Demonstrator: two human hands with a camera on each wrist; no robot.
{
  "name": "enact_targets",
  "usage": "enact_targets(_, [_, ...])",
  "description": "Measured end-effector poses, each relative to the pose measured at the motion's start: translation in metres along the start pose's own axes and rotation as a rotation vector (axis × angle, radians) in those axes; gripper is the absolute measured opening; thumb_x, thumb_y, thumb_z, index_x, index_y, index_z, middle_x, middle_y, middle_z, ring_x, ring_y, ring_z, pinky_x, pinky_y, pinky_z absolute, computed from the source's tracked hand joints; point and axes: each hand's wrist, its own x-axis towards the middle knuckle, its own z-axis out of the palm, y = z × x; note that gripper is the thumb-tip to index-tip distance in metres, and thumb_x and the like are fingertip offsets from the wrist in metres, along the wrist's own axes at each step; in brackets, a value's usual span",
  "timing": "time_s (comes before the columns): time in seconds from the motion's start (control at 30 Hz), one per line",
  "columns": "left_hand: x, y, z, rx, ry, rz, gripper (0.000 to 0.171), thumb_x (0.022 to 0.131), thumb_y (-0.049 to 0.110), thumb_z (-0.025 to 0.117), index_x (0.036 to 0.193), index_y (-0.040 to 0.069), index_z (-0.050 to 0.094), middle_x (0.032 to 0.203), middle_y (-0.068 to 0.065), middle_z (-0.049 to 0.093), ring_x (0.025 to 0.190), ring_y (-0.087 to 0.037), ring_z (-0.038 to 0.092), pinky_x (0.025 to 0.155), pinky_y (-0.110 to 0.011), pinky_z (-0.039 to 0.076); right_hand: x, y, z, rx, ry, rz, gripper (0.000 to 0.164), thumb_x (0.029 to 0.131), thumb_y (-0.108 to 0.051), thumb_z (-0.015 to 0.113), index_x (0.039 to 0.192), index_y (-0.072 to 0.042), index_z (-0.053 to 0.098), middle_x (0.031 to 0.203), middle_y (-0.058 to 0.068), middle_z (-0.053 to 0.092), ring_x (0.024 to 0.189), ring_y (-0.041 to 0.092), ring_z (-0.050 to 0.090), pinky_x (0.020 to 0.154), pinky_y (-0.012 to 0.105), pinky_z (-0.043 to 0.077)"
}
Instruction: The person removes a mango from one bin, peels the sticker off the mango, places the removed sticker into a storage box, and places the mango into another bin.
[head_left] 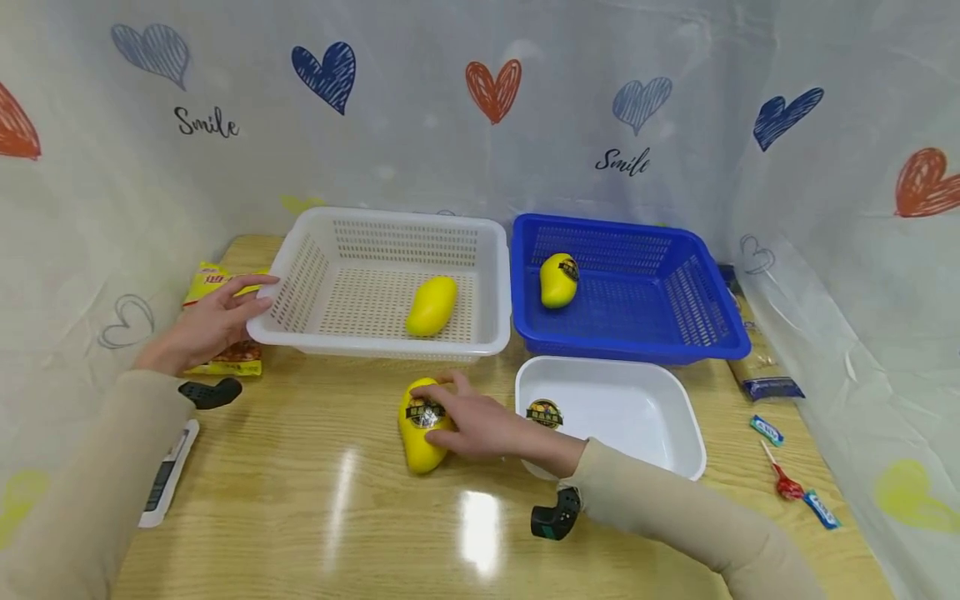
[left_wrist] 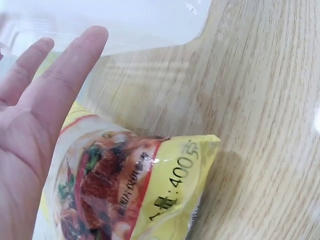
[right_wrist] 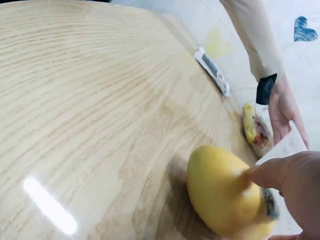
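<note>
A yellow mango [head_left: 422, 433] with a dark label lies on the table in front of the white basket [head_left: 378, 343]. My right hand [head_left: 480, 421] grips it from the right, thumb and fingers on either side; the right wrist view shows the thumb pressing the mango [right_wrist: 220, 185]. My left hand [head_left: 213, 321] touches the white basket's left rim with straight fingers, above a yellow food packet [left_wrist: 175, 185]. Inside the white basket rests another mango [head_left: 432, 306], no label showing. A labelled mango [head_left: 559, 281] sits in the blue basket [head_left: 630, 348].
A white dish [head_left: 630, 408] with a round label [head_left: 543, 413] at its left stands under my right forearm. Wrapped candies [head_left: 767, 429], a red lollipop [head_left: 787, 485] and a blue-and-gold packet [head_left: 761, 358] lie at the right. At the left edge is a white device [head_left: 168, 475].
</note>
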Motion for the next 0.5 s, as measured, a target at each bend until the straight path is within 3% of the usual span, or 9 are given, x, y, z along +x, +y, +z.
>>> enact_targets(0.1, [-0.005, 0.007, -0.001, 0.126, 0.025, 0.013, 0.055, 0.103, 0.033, 0.048, 0.152, 0.018, 0.027, 0.146, -0.012, 0.038, 0.115, -0.016, 0.058, 0.083, -0.03, 0.054, -0.003, -0.001, -0.008, -0.053, 0.01, -0.008, 0.058, 0.097, -0.029, 0.06, 0.15, -0.023, 0.037, 0.151, 0.017, 0.03, 0.106, 0.025, 0.06, 0.087, 0.041, 0.05])
enact_targets(0.17, [-0.01, 0.017, 0.001, 0.245, 0.07, 0.057, 0.058, 0.103, 0.033, 0.05, 0.153, 0.015, 0.028, 0.155, -0.015, 0.028, 0.127, -0.029, 0.05, 0.083, -0.022, 0.051, -0.004, -0.001, -0.015, -0.081, 0.027, -0.032, 0.056, 0.097, -0.026, 0.06, 0.149, -0.017, 0.04, 0.147, 0.015, 0.038, 0.109, 0.024, 0.059, 0.089, 0.041, 0.05])
enact_targets(0.23, [-0.017, 0.033, 0.011, 0.363, 0.139, 0.155, 0.057, 0.102, 0.029, 0.054, 0.151, 0.009, 0.034, 0.158, -0.015, 0.023, 0.135, -0.038, 0.038, 0.091, -0.02, 0.046, -0.005, 0.0, -0.022, -0.107, 0.04, -0.056, 0.052, 0.098, -0.022, 0.06, 0.146, -0.011, 0.043, 0.142, 0.014, 0.045, 0.112, 0.024, 0.058, 0.092, 0.04, 0.049])
enact_targets(0.3, [-0.026, 0.049, 0.03, 0.47, 0.201, 0.303, 0.052, 0.099, 0.022, 0.06, 0.145, 0.005, 0.043, 0.157, -0.015, 0.028, 0.138, -0.039, 0.033, 0.095, -0.014, 0.038, -0.007, 0.001, -0.029, -0.12, 0.051, -0.075, 0.047, 0.098, -0.019, 0.061, 0.141, -0.006, 0.048, 0.137, 0.013, 0.05, 0.114, 0.024, 0.057, 0.092, 0.039, 0.049])
enact_targets(0.37, [-0.035, 0.062, 0.057, 0.543, 0.228, 0.475, 0.045, 0.095, 0.014, 0.065, 0.137, 0.004, 0.052, 0.149, -0.013, 0.042, 0.133, -0.029, 0.042, 0.097, -0.012, 0.036, -0.008, 0.005, -0.033, -0.137, 0.068, -0.092, 0.043, 0.097, -0.017, 0.061, 0.137, -0.003, 0.052, 0.132, 0.013, 0.054, 0.11, 0.023, 0.058, 0.09, 0.037, 0.05])
enact_targets(0.43, [-0.043, 0.07, 0.089, 0.597, 0.19, 0.645, 0.041, 0.09, 0.005, 0.07, 0.129, 0.003, 0.059, 0.137, -0.011, 0.054, 0.124, -0.022, 0.049, 0.094, -0.014, 0.04, -0.01, 0.009, -0.037, -0.129, 0.083, -0.1, 0.041, 0.097, -0.016, 0.062, 0.134, -0.002, 0.053, 0.129, 0.013, 0.057, 0.106, 0.023, 0.06, 0.088, 0.036, 0.051])
enact_targets(0.5, [-0.05, 0.07, 0.122, 0.607, 0.099, 0.757, 0.041, 0.086, 0.001, 0.072, 0.125, 0.004, 0.06, 0.127, -0.008, 0.061, 0.115, -0.018, 0.056, 0.089, -0.022, 0.048, -0.01, 0.012, -0.04, -0.109, 0.093, -0.116, 0.04, 0.097, -0.015, 0.062, 0.132, 0.0, 0.054, 0.128, 0.014, 0.058, 0.104, 0.024, 0.062, 0.087, 0.036, 0.051])
